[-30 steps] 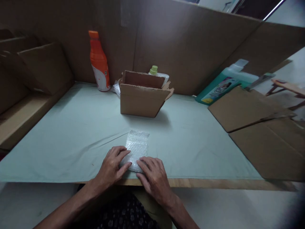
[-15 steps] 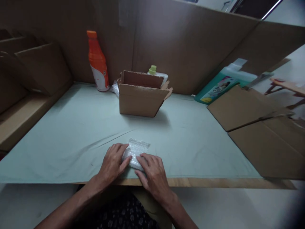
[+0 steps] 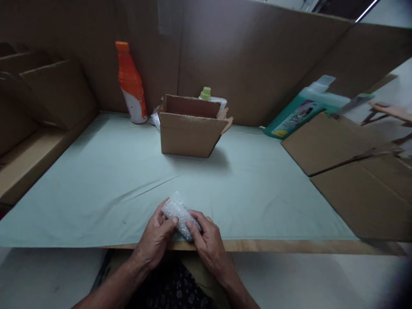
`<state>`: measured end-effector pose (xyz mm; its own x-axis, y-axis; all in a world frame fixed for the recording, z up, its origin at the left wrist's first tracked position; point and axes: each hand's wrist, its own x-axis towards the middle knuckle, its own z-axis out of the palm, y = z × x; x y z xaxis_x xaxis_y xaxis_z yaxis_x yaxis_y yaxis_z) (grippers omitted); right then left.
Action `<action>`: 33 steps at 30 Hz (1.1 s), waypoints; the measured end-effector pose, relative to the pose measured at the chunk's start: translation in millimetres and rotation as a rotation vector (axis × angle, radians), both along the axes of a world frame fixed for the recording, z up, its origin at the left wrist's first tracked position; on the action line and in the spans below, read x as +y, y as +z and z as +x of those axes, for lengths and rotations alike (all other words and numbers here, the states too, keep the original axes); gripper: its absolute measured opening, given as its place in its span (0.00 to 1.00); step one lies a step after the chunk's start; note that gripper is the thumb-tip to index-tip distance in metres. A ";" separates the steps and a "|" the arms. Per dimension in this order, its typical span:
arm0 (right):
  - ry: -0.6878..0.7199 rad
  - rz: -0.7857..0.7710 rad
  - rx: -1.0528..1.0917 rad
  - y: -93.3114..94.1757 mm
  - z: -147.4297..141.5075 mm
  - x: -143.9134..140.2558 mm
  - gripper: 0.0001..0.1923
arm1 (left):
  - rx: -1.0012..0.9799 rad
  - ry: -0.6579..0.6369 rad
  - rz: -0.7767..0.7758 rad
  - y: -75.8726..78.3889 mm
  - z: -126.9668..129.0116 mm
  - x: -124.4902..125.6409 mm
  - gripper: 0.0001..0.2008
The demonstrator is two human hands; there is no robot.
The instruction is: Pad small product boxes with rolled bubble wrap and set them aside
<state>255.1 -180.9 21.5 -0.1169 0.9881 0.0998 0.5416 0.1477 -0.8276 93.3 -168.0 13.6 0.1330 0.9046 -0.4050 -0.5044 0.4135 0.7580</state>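
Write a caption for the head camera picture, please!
Both hands, left and right, hold a bubble wrap bundle before an open cardboard box.

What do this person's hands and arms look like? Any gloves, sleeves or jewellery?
Both are bare: the left hand and right hand wear no gloves, and no rings or watch show. The forearms are uncovered, with no sleeves in view. Below them is dark clothing with a small pale floral print.

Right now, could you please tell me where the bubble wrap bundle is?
The bubble wrap bundle is held between the left hand and right hand, at the table's near edge.
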 end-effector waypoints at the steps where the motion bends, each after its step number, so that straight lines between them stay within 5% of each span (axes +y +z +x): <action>1: -0.024 0.046 -0.020 -0.4 1.7 -1.2 0.10 | -0.003 0.009 0.000 -0.9 0.4 0.2 0.39; 4: -0.097 0.121 0.017 0.1 10.8 -0.1 0.12 | 0.040 -0.021 0.038 -0.1 -2.5 -0.2 0.40; 8: -0.015 -0.053 0.228 9.1 19.9 8.0 0.22 | 0.204 -0.202 0.164 6.8 -4.4 -3.3 0.44; 13: 0.132 -0.258 0.307 18.5 18.9 15.0 0.09 | 0.377 -0.347 0.343 5.5 -2.7 -6.0 0.40; 17: 0.104 -0.291 0.381 10.3 24.8 18.8 0.12 | 0.657 -0.436 0.566 4.3 -11.5 11.2 0.36; 20: 0.001 -0.276 0.455 0.2 35.2 25.0 0.16 | 0.963 -0.240 0.887 24.1 -16.1 48.0 0.32; 24: -0.098 -0.291 0.544 -10.8 45.3 31.4 0.21 | 1.351 0.128 1.287 76.2 -8.8 124.2 0.29; 26: -0.112 -0.287 0.569 -14.6 46.3 30.8 0.22 | 1.485 0.196 1.364 101.8 -2.9 165.4 0.32; 30: -0.119 -0.227 0.544 -18.9 45.7 25.2 0.20 | 1.720 -0.014 1.288 131.6 3.1 229.4 0.24; 33: -0.101 -0.205 0.521 -20.5 46.5 24.2 0.18 | 1.806 -0.207 1.216 134.7 1.1 244.8 0.12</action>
<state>301.6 -156.7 0.9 -0.0076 0.9971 -0.0756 0.0575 -0.0750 -0.9955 94.4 76.8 148.3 0.4737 0.7704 0.4266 0.8249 -0.5578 0.0913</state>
